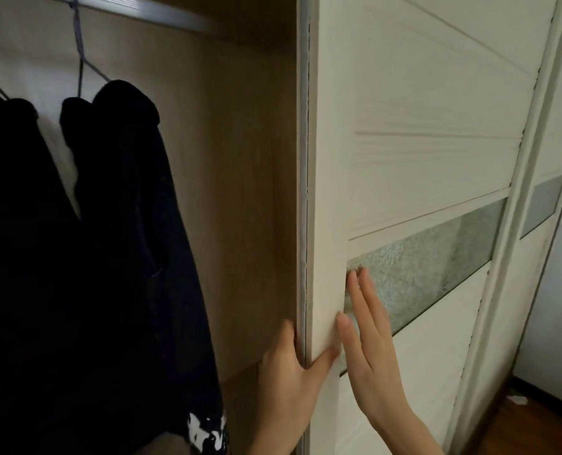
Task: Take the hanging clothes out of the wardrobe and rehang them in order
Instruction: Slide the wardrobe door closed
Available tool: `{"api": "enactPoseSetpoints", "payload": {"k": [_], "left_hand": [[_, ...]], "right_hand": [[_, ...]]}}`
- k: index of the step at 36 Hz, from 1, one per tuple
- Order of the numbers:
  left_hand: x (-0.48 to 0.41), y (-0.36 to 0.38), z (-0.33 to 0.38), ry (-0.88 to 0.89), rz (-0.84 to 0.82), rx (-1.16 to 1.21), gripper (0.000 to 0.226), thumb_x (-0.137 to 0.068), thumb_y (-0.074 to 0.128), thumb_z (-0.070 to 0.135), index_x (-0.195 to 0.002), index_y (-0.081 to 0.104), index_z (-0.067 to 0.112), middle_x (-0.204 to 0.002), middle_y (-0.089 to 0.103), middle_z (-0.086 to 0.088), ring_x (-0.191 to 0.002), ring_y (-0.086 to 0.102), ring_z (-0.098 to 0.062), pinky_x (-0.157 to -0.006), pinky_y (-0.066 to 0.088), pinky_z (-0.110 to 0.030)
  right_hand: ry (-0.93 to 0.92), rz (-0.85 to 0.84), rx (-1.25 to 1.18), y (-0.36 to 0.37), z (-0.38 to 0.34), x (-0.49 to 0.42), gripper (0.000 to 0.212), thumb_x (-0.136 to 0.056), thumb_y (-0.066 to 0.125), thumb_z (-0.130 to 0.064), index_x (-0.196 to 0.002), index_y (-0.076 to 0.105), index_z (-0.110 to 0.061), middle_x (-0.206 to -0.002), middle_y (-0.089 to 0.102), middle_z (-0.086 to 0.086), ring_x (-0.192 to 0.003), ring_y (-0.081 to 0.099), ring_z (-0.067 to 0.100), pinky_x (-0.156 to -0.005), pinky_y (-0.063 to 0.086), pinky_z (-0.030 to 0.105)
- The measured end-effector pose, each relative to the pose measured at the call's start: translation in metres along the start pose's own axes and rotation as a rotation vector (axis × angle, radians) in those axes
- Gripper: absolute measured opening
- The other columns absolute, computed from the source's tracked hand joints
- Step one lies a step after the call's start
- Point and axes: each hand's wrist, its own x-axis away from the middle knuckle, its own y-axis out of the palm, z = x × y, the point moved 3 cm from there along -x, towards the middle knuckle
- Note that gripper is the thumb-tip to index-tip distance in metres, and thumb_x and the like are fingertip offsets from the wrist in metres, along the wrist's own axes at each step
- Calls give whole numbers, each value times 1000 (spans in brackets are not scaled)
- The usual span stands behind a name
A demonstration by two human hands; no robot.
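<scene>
The dark clothes point(118, 241) hang inside the wardrobe, over on the left; at least two garments side by side, so dark that I cannot tell one fold from the next; a white-patterned patch point(207, 431) shows at the lower hem of the nearer one. A thin wire hanger point(79, 54) runs up from them to the metal rail point(148, 14) overhead; to their right the wooden inner wall point(240, 192) of the wardrobe stands bare.

As I judge it, the task has hardly begun; nothing has been lifted off the rail, no garment is in either hand, and the taking out and the rehanging in order are both left to do. The step in hand looks to be the door, getting it pushed aside so the clothes can be reached.

The sliding door point(420, 126), pale with a frosted glass band point(437, 264) across it, stands just right of the opening. The left hand point(289, 372) is clamped on its near edge; the thumb lies across the front face and the fingers go round behind the edge, out of my sight. The right hand point(371, 349) is laid flat on the door's face, fingers straight and close together, their tips on the frosted band; it holds nothing, only presses. Both forearms come up from below, close to one another.

Beyond it a second door point(542, 205) with the same kind of band stands farther right, and a strip of dark wooden floor point(519, 428) shows at the bottom corner.
</scene>
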Motion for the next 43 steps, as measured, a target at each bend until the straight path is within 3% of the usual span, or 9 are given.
{"api": "enactPoseSetpoints", "payload": {"k": [6, 9, 16, 23, 29, 32, 35, 38, 43], "left_hand": [[31, -52, -14, -13, 23, 17, 32, -71, 70, 53, -90, 48, 42, -98, 65, 16, -90, 62, 2, -81, 56, -27], [48, -79, -21, -20, 53, 30, 41, -72, 70, 52, -106, 52, 39, -105, 64, 17, -97, 62, 2, -84, 55, -24], [98, -146, -29, -36, 185, 36, 38, -76, 69, 45, -109, 51, 40, -106, 65, 19, -97, 62, 6, -85, 54, -21], [155, -202, -35, -61, 425, -247, 61, -74, 50, 62, -129, 30, 45, -120, 52, 26, -106, 53, 10, -86, 43, -5], [233, -282, -5, 375, 1015, -898, 29, -84, 59, 11, -114, 60, 9, -110, 63, -10, -105, 55, -15, -100, 35, -9], [268, -343, 5, 287, 1350, -1063, 37, -83, 63, 9, -117, 56, -2, -123, 52, -28, -119, 44, -32, -108, 32, -34], [286, -402, -5, -18, 1443, -914, 71, -85, 59, 36, -142, 29, 6, -151, 23, -21, -140, 22, -30, -116, 24, -46], [291, -437, -27, -194, 1310, -718, 86, -83, 48, 59, -149, 1, 29, -159, 3, 5, -146, 11, -19, -117, 21, -50], [296, -444, -53, -253, 1095, -199, 76, -81, 44, 66, -144, 6, 47, -147, 24, 26, -136, 30, -10, -113, 30, -49]], "right_hand": [[-94, -24, 54, 26, -43, 27, 49, -93, 12, -60, -141, 9, -49, -152, -2, -34, -144, 1, -6, -114, -2, 10], [-144, -45, 93, 40, -65, 41, 50, -96, 13, -55, -145, 8, -44, -155, -2, -27, -146, 1, 0, -114, -3, 11], [-275, -116, 189, 71, -117, 77, 53, -99, 26, -39, -149, 23, -21, -159, 18, 3, -147, 12, 20, -118, 3, 19], [-398, -190, 111, 108, -163, 114, 55, -99, 26, -40, -149, 24, -18, -160, 11, -3, -148, 5, 24, -120, 5, 26], [-491, -226, 61, 142, -200, 141, 55, -100, 20, -42, -150, 17, -20, -160, 12, 3, -148, 0, 32, -118, 8, 45], [-552, -254, 51, 159, -219, 153, 58, -99, 19, -42, -150, 15, -15, -161, 1, -1, -147, -5, 31, -119, 1, 45], [-592, -276, -6, 174, -240, 166, 60, -98, 19, -41, -147, 19, -6, -160, -4, -4, -148, -4, 26, -120, -2, 43], [-639, -319, -40, 186, -259, 178, 60, -98, 20, -40, -147, 18, -5, -160, -6, -4, -148, -3, 21, -119, -4, 43], [-694, -376, -65, 207, -288, 199, 70, -87, 39, -31, -148, 15, -7, -160, -3, -3, -148, 0, 16, -119, -4, 45]]}}
